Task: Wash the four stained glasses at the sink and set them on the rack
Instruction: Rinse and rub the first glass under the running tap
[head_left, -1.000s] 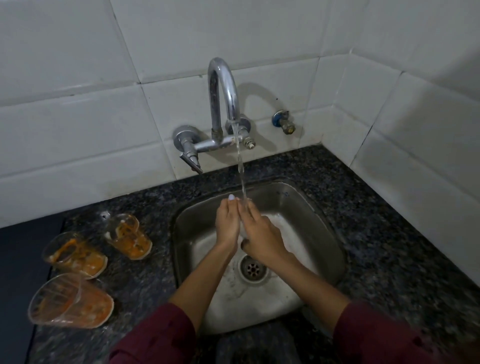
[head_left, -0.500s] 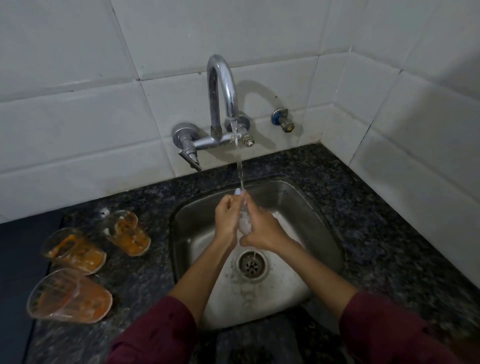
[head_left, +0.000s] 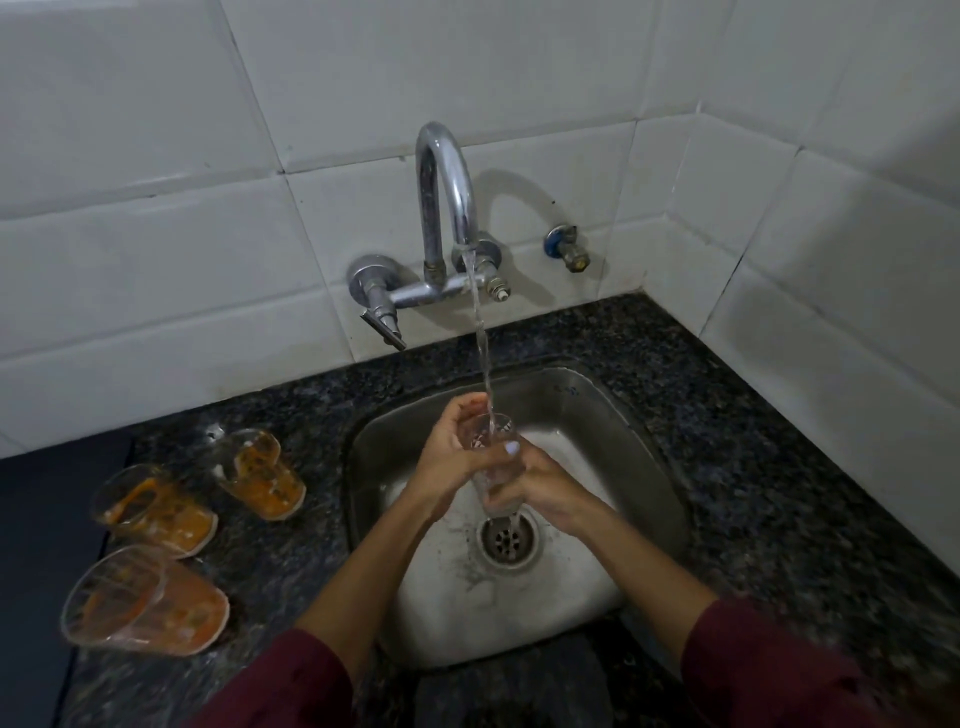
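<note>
Over the steel sink (head_left: 644, 467) both hands hold one clear glass (head_left: 493, 441) under the running stream from the tap (head_left: 447, 208). My left hand (head_left: 449, 457) curls round the glass near its rim. My right hand (head_left: 545, 488) grips its lower part, thumb across the front. Water runs through the glass down to the drain (head_left: 509, 540). Three orange-stained glasses lie on their sides on the counter to the left: one at the back (head_left: 260, 475), one in the middle (head_left: 150, 512), one nearest me (head_left: 143, 603).
Dark speckled granite counter (head_left: 753, 441) surrounds the sink. White tiled walls meet in a corner at the right. A small blue-capped valve (head_left: 569, 248) sticks out of the wall right of the tap. A dark panel (head_left: 41, 545) lies at the far left. No rack is in view.
The hands have shifted from pressing close together to holding the glass tilted up, so its open rim now shows under the stream. The three stained glasses have not moved.
</note>
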